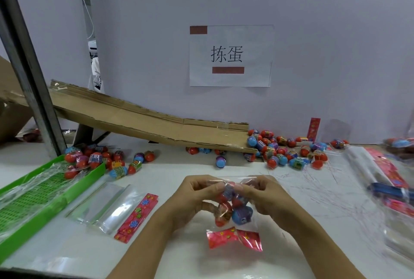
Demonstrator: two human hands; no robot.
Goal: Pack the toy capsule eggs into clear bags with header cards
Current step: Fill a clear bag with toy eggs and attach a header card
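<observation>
Near the middle of the table's [313, 200] front edge, both hands hold one clear bag [233, 207] just above the surface. The left hand [197, 191] pinches the bag's upper part from the left side, fingers curled, and the right hand [262, 193] pinches it from the right, the fingertips of the two hands nearly meeting over the bag's top. The bag hangs between and below the hands, toward the front edge, with several red, blue and purple eggs [240, 213] bunched inside it; how many cannot be told. A pink header card [233, 238] sits at the bag's lower end, nearest the front edge, bent in the middle. To the left of the left forearm lies a stack of empty clear bags [105, 207], and just beside it a stack of pink flowered header cards [136, 217]. Further left, at the table's left edge, sits a green tray [44, 207] with clear plastic and a few eggs at its far end. Loose eggs [289, 151] are scattered along the back edge, thickest at the low end of a sloping cardboard ramp [145, 119] that comes down from the back left. More bags and header cards [385, 173] lie blurred along the right edge. A paper sign [230, 55] is fixed to the wall behind.
</observation>
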